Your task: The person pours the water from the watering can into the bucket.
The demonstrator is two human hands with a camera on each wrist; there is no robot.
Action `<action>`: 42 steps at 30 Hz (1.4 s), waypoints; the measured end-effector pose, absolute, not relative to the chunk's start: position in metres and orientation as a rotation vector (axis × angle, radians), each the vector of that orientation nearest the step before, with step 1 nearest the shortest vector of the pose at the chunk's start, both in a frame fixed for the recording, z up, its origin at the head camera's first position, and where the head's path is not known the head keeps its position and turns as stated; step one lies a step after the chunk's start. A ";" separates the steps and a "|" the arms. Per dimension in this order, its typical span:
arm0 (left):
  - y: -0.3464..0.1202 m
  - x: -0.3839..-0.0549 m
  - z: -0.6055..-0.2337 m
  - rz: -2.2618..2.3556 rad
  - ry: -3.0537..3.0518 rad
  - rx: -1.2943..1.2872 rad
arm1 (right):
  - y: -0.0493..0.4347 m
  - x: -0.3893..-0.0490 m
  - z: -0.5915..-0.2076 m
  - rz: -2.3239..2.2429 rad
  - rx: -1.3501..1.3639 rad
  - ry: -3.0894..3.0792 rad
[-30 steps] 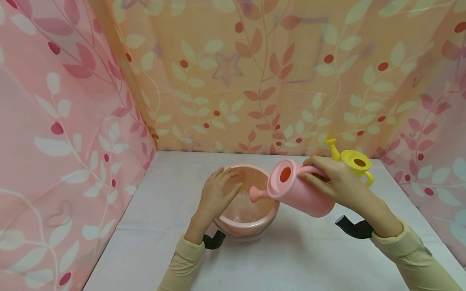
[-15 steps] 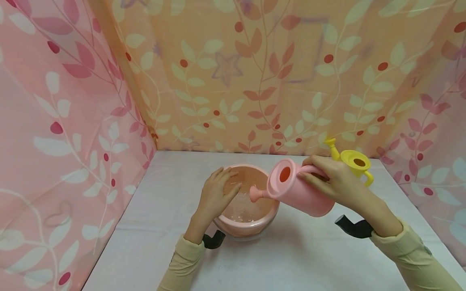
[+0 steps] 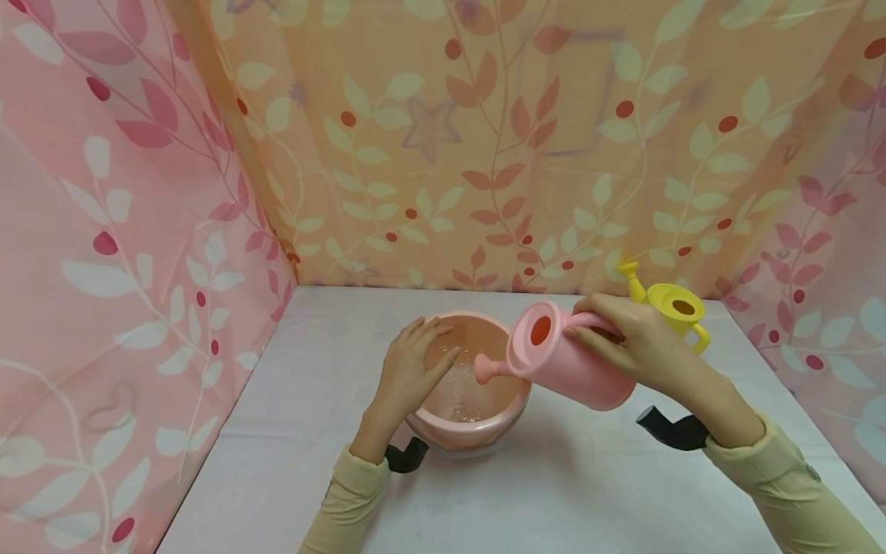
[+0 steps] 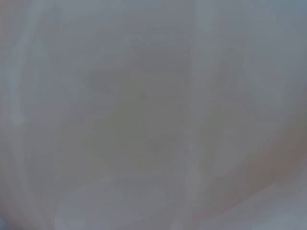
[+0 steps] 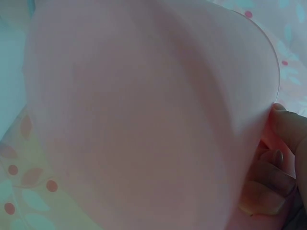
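My right hand (image 3: 633, 338) grips the handle of a pink watering can (image 3: 588, 377), tilted so that its spout head (image 3: 487, 369) hangs over a pink bowl (image 3: 471, 438). Clear water with ripples and small bubbles shows in the bowl. My left hand (image 3: 411, 369) lies at the bowl's left rim, fingers extended and thumb apart over the opening. In the right wrist view the pink watering can (image 5: 144, 120) fills most of the frame, with the right thumb and fingers (image 5: 268, 187) at its handle. Only a blurred, pale surface fills the left wrist view.
A yellow watering can (image 3: 674, 296) stands at the back right, partly behind the right hand. The white tabletop (image 3: 304, 431) is bounded by leaf-patterned cloth (image 3: 429, 192) at the back and both sides. Black wrist-camera mounts (image 3: 671, 431) stick out below the wrists.
Both hands and the pink watering can keep practically the same pose. The ripples and bubbles on the water in the bowl shift between frames.
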State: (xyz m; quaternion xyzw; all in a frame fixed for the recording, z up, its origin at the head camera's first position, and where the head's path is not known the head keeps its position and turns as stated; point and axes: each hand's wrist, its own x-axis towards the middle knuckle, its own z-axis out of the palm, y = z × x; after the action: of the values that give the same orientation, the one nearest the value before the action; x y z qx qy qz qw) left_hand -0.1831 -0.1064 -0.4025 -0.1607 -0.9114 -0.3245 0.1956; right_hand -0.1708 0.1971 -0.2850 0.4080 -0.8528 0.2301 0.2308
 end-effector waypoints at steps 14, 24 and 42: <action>-0.107 -0.182 -0.402 -0.907 -2.554 -0.453 | 0.195 -0.170 -0.283 0.634 1.142 -2.343; -0.107 -0.182 -0.402 -0.905 -2.542 -0.460 | 0.194 -0.170 -0.282 0.610 1.143 -2.342; -0.108 -0.183 -0.404 -0.903 -2.549 -0.460 | 0.192 -0.169 -0.280 0.603 1.158 -2.356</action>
State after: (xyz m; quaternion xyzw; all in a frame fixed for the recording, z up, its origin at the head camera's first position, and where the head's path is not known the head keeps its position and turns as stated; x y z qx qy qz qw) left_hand -0.1829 -0.1076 -0.4039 -0.1644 -0.9108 -0.3227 0.1980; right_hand -0.1694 0.1919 -0.2804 0.4191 -0.8529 0.2184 0.2219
